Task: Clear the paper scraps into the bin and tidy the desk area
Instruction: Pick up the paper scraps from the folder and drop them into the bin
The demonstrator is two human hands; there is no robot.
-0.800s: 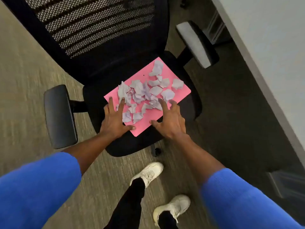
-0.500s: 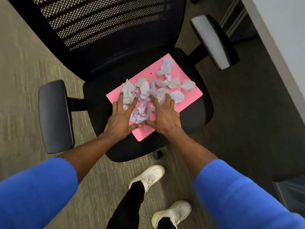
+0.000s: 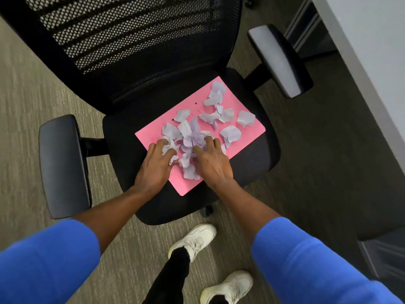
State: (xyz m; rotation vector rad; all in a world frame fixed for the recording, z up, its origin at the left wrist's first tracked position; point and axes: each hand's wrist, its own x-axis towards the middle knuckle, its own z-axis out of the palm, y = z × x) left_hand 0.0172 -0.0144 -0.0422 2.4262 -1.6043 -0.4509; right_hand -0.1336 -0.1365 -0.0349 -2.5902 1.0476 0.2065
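Paper scraps (image 3: 192, 134) sit on a pink sheet (image 3: 252, 130) on the chair seat (image 3: 258, 159). Left hand (image 3: 155, 165) and right hand (image 3: 211, 163) have fingers curled loosely round the middle heap. Light, crumply stuff that'll probably scatter easily, so lifting by the sheet's edges looks safer.

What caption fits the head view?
Both hands, left hand and right hand, cup lilac paper scraps on a pink sheet on a chair seat.

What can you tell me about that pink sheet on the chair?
The pink sheet is a flat rectangle, seemingly paper or thin card, lying askew on the black chair seat. Two small dark dots mark it. Pale lilac scraps litter it, some bunched between the left hand and right hand, which cover its near part.
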